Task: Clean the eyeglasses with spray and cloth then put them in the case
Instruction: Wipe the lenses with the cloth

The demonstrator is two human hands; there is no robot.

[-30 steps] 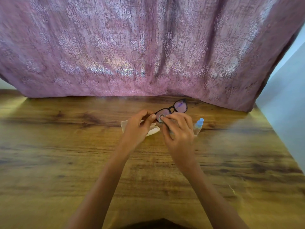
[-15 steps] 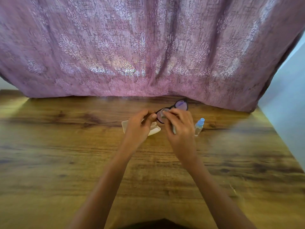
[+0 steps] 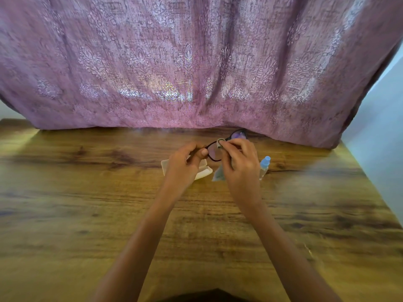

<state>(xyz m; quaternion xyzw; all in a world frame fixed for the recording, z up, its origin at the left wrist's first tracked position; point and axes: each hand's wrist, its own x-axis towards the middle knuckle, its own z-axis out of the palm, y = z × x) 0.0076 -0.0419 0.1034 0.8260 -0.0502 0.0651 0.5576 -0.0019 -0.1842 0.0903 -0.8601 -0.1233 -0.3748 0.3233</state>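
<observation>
Black-framed eyeglasses [image 3: 236, 135] are held up over the middle of the wooden table [image 3: 87, 203]. My left hand [image 3: 185, 164] pinches the frame at the left lens side. My right hand [image 3: 239, 166] presses a small grey cleaning cloth [image 3: 218, 174] against the left lens, with the cloth's tail hanging below my fingers. A pale open case [image 3: 205, 170] lies on the table under my left hand, mostly hidden by it. A small clear spray bottle with a blue cap [image 3: 264, 164] stands just right of my right hand.
A pink patterned curtain [image 3: 196, 62] hangs down to the table's far edge right behind the glasses. A pale wall [image 3: 381, 138] borders the table on the right. Bare wood stretches to the left and toward me.
My right hand's fingers and the cloth have shifted across the left lens, and more of the cloth now hangs below the hand. The left hand keeps its hold on the frame.
</observation>
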